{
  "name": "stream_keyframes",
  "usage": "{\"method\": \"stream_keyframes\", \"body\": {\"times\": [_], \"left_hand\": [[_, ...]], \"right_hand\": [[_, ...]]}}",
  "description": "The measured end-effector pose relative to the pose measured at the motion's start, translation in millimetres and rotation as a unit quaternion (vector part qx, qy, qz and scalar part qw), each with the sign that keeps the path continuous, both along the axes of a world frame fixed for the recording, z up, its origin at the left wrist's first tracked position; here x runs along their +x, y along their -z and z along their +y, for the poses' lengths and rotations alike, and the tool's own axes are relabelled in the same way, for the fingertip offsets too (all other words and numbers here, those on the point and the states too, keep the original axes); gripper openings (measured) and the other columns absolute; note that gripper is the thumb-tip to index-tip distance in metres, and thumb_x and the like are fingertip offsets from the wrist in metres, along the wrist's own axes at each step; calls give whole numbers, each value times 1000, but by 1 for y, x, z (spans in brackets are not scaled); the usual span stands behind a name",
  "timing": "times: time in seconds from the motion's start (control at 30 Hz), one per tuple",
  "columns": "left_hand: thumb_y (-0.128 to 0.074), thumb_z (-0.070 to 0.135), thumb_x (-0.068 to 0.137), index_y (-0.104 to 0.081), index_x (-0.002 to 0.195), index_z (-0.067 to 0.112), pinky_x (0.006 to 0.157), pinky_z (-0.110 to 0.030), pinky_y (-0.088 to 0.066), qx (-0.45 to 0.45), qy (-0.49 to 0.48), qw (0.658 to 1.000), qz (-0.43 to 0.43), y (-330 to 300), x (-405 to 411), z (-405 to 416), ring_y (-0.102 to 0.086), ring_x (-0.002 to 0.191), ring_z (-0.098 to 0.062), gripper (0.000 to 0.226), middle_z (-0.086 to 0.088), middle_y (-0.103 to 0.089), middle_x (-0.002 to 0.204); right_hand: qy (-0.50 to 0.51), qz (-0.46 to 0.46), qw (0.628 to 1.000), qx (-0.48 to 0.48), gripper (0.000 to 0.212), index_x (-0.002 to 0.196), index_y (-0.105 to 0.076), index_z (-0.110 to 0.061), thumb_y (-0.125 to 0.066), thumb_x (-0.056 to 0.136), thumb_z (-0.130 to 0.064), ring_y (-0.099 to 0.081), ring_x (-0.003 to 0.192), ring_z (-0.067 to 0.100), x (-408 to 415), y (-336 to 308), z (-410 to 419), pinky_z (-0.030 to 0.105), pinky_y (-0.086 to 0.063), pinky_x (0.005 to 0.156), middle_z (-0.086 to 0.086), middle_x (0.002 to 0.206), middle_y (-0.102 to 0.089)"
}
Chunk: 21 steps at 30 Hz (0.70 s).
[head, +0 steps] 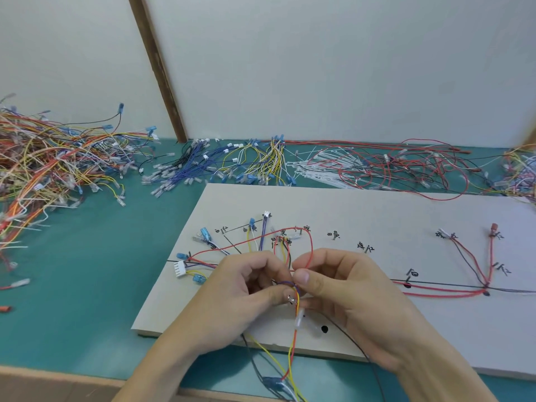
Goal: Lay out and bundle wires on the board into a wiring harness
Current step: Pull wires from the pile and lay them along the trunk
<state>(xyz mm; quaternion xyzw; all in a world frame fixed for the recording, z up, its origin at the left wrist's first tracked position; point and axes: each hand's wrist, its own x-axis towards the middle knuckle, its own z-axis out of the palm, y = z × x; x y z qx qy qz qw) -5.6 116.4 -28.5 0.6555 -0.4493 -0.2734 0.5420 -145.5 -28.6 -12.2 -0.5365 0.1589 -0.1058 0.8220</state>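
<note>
1. On the teal table (pixel 87 285) lies the flat grey wiring board (pixel 377 216), handwritten labels and pins across it.
2. Behind the board sprawl loose piles of coloured wires (pixel 58 161).
3. Over the board's near edge, the left hand (pixel 232 297) and right hand (pixel 348 294) pinch a gathered bundle of red, yellow and purple wires (pixel 293 288), fingers curled.

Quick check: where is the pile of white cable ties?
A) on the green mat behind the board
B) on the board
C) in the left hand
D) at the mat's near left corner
A: the cable ties lie on the mat beyond the board's far edge.
</note>
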Motion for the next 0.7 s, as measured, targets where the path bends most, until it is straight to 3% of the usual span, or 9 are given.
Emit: {"method": "stream_keyframes", "body": {"times": [0.07, 0.13, 0.23, 0.33, 0.47, 0.57, 0.7], "left_hand": [[-77, 41, 82, -73, 91, 22, 69, -31, -43, -15, 6, 1000, 21, 1, 2, 1, -56, 74, -16, 21, -14, -70, 83], [-76, 40, 84, -72, 91, 21, 69, -31, -41, -24, 19, 999, 36, 0, 4, 3, -54, 76, -17, 20, -16, -68, 84], [-74, 39, 87, -69, 91, 19, 67, -24, -42, -40, 36, 997, 51, 0, 5, 4, -55, 75, -16, 21, -12, -70, 81], [-76, 40, 85, -69, 88, 23, 60, -19, -42, -68, 13, 995, 72, -1, 4, 4, -55, 67, -12, 19, -14, -70, 81], [-77, 40, 81, -67, 82, 24, 47, -17, -33, -93, -54, 986, 124, -1, 4, 2, -39, 51, -11, 19, 5, -58, 72], [-73, 30, 90, -63, 85, 20, 44, -18, -27, -107, -82, 978, 159, -2, 6, 0, -30, 46, -11, 14, 5, -50, 72], [-68, 26, 95, -58, 87, 19, 42, -19, -24, -104, -101, 969, 198, -1, 8, -1, -29, 43, -14, 15, -3, -45, 72]], "right_hand": [[25, 11, 1000, -16, 12, 89, -73, -2, -77, 81, -9, -65, 68, 20, 0, -3, 4, 28, -56, 58, 21, 84, -71], [57, 25, 995, -73, 4, 86, -72, -4, -75, 87, -7, -66, 64, 16, 1, -9, 8, 28, -56, 53, 18, 80, -72], [114, 32, 981, -155, 16, 82, -69, -16, -68, 94, -5, -70, 58, 23, 5, -15, 12, 30, -53, 44, 11, 79, -73], [125, 44, 972, -195, 20, 82, -65, -26, -65, 97, -12, -64, 44, 30, 7, -16, 13, 24, -41, 34, 6, 79, -71], [50, 52, 989, -127, 5, 94, -74, -28, -74, 89, -29, -45, 41, 15, 1, -20, 6, 16, -26, 36, 5, 73, -69], [-37, 50, 994, -89, 25, 106, -76, -24, -84, 82, -27, -31, 42, 10, -7, -25, -1, 14, -22, 38, 11, 76, -67], [-97, 53, 991, -80, 35, 110, -77, -16, -82, 76, -25, -26, 43, 8, -22, -38, -10, 12, -20, 38, 9, 72, -63]]}}
